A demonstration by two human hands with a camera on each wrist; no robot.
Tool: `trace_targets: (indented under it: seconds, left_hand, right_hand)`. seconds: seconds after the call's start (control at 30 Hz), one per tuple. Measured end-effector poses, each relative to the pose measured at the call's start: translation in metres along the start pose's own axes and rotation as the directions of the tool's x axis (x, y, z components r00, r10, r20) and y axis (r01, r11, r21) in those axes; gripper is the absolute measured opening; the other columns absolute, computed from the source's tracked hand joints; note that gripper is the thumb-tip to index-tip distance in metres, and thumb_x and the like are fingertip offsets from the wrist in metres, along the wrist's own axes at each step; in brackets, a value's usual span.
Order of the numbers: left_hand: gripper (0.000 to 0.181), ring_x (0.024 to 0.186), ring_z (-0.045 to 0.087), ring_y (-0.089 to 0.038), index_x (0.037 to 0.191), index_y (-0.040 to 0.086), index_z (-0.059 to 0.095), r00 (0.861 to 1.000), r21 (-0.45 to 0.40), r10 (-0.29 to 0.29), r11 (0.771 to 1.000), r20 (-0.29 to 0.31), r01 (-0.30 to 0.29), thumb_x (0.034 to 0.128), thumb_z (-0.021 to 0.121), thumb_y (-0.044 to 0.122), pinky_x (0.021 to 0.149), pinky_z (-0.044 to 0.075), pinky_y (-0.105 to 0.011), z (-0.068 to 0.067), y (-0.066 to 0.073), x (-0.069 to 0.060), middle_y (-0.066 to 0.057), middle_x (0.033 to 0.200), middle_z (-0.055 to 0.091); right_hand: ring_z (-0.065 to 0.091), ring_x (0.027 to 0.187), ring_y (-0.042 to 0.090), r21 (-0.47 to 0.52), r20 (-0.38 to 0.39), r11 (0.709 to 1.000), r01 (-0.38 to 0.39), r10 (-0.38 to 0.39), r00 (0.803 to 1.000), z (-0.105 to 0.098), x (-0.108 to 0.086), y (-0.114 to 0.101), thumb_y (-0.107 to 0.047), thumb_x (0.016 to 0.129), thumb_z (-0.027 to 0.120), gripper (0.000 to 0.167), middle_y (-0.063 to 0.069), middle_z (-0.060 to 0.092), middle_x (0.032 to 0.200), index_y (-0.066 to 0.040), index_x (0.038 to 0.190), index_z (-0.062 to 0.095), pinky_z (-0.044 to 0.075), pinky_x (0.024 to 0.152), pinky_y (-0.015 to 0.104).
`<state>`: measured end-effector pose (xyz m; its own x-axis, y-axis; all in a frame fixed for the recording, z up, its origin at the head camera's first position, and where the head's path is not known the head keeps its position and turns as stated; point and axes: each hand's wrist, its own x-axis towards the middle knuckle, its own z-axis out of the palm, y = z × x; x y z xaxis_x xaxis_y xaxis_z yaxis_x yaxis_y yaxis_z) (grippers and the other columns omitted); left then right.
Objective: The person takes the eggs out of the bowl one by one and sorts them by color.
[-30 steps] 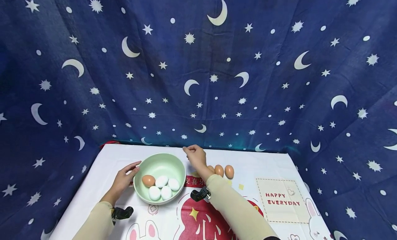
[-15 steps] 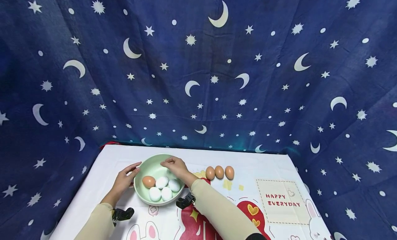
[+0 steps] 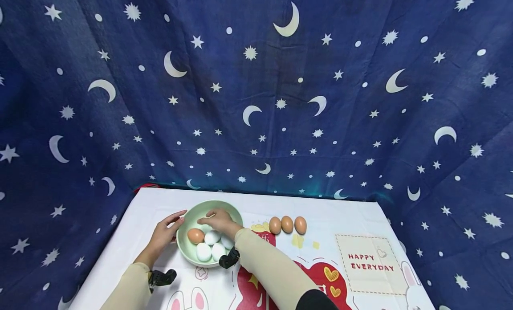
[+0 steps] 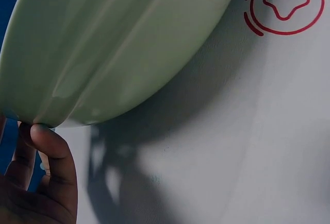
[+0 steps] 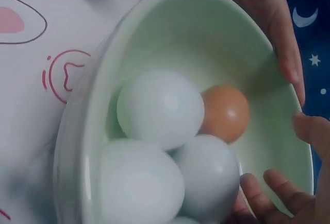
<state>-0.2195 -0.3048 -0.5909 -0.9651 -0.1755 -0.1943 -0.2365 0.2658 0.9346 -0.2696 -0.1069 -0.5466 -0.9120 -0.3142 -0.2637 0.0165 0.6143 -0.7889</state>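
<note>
A pale green bowl (image 3: 195, 208) stands at the table's left, holding one brown egg (image 3: 196, 236) and several white eggs (image 3: 203, 252). My left hand (image 3: 162, 235) holds the bowl's left rim; in the left wrist view its thumb (image 4: 54, 144) touches the outer wall. Inside the bowl, over its far right part, is my right hand (image 3: 219, 222). The right wrist view shows its fingers (image 5: 281, 180) spread, the thumb apart from them, and the fingertips close beside a white egg (image 5: 206, 177). Whether they touch that egg I cannot tell.
Three brown eggs (image 3: 287, 224) lie in a row on the white printed tablecloth (image 3: 320, 212), right of the bowl. A dark blue curtain (image 3: 264, 123) with moons and stars hangs behind the table and along both sides.
My right hand has moved left from beyond the bowl's right edge to inside it, uncovering the row of brown eggs. The left hand stays at the rim.
</note>
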Motion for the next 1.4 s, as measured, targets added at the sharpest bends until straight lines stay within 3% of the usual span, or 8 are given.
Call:
trace_targets:
  seconds: [0.2,0.33,0.7,1.07,1.4]
  left_hand:
    - [0.048,0.07,0.06,-0.008,0.143,0.01,0.051,1.0,0.003,0.01,1.0,-0.002,-0.01,0.1015,0.055,0.034,0.058,0.056,-0.024,0.002,0.0,-0.003,-0.019,0.129,0.05]
    - [0.048,0.071,0.059,-0.008,0.143,0.009,0.051,1.0,-0.003,0.012,1.0,0.004,-0.012,0.1013,0.056,0.033,0.057,0.056,-0.025,0.004,0.002,-0.003,-0.021,0.129,0.05]
    - [0.049,0.073,0.061,-0.01,0.143,0.008,0.051,1.0,-0.023,0.013,1.0,0.0,-0.013,0.1008,0.057,0.032,0.059,0.057,-0.026,0.004,0.001,-0.002,-0.021,0.128,0.05]
    - [0.049,0.069,0.061,-0.011,0.143,0.007,0.05,1.0,-0.02,0.001,1.0,-0.001,-0.001,0.1012,0.056,0.032,0.058,0.055,-0.025,0.003,0.004,-0.003,-0.022,0.13,0.049]
    - [0.05,0.071,0.064,-0.012,0.143,0.007,0.05,1.0,-0.009,0.025,1.0,0.008,-0.024,0.1013,0.056,0.034,0.06,0.057,-0.026,0.001,0.002,-0.002,-0.022,0.128,0.049]
  right_hand:
    - [0.061,0.098,0.017,-0.012,0.05,1.0,-0.021,0.022,0.999,0.011,-0.003,0.003,-0.04,0.079,0.077,0.043,0.004,0.067,0.108,-0.008,0.107,0.07,0.051,0.086,0.028]
    - [0.059,0.092,0.012,0.019,0.065,0.999,-0.028,0.027,0.998,0.016,-0.004,0.003,-0.038,0.078,0.081,0.039,0.0,0.067,0.103,-0.009,0.101,0.07,0.05,0.081,0.025]
    - [0.053,0.072,0.006,-0.056,0.126,0.998,0.015,-0.008,0.992,0.019,-0.009,-0.001,-0.029,0.076,0.084,0.028,-0.004,0.066,0.082,-0.008,0.09,0.074,0.046,0.066,0.017]
    - [0.056,0.074,0.007,-0.126,0.113,0.992,0.032,-0.017,0.993,0.019,-0.009,-0.004,-0.028,0.076,0.082,0.025,-0.002,0.07,0.087,-0.01,0.094,0.078,0.047,0.068,0.017]
    - [0.053,0.068,0.006,-0.033,0.069,0.999,-0.039,0.041,0.997,0.022,-0.006,-0.002,-0.026,0.074,0.084,0.021,-0.004,0.065,0.08,-0.011,0.087,0.078,0.045,0.06,0.017]
